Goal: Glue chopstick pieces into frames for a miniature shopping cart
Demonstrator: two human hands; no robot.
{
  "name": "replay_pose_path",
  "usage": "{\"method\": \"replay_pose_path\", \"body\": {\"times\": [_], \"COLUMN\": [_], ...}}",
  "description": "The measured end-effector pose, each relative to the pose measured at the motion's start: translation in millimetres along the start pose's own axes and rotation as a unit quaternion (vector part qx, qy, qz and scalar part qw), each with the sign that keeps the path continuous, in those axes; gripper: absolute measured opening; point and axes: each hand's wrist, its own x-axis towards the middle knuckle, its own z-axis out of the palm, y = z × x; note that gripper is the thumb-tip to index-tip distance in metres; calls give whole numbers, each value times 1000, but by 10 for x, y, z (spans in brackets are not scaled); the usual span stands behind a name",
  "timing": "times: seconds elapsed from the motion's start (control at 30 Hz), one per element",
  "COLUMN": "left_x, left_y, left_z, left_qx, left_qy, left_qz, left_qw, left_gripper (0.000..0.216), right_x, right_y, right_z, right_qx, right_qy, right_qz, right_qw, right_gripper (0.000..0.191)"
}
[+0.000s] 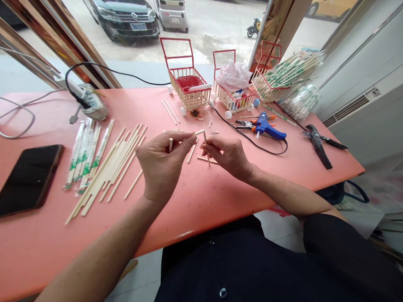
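My left hand point(162, 161) hovers above the pink table point(195, 201), fingers closed on short cut wooden sticks point(171, 144); one juts out past the fingertips toward the right. My right hand point(228, 155) pinches another short wooden stick point(206, 144), held nearly upright, its top end meeting the stick from the left hand. Several more cut pieces point(201, 158) lie on the table just beneath both hands.
Bare chopsticks point(115, 167) and wrapped ones point(83, 153) lie left, beside a black phone point(28, 178). Behind: small stick-built carts point(189, 90), a blue glue gun point(267, 129) with its cord, pliers point(245, 123), black shears point(319, 144), bagged chopsticks point(289, 73).
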Motion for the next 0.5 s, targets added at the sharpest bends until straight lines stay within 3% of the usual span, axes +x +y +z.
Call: {"method": "replay_pose_path", "body": {"times": [0.1,0.23,0.3,0.4,0.5], "left_x": [8,39,67,128,186], "left_y": [-6,33,30,-59,-207], "left_z": [-9,-26,-28,-9,35], "left_qx": [0,-47,-84,-159,-200], "left_qy": [-11,-38,-34,-26,-19], "left_qz": [-16,-33,-57,-156,-268], "left_qw": [1000,998,994,974,942], "left_gripper": [10,43,47,34,36], "right_x": [5,44,76,116,129], "right_y": [-4,13,32,49,46], "right_z": [-2,-50,-84,-119,-120], "right_qx": [9,40,65,99,124], "right_qy": [2,24,46,63,55], "right_qz": [-2,8,15,27,43], "right_qw": [1000,999,997,993,990], "right_gripper": [40,41,43,49,53]}}
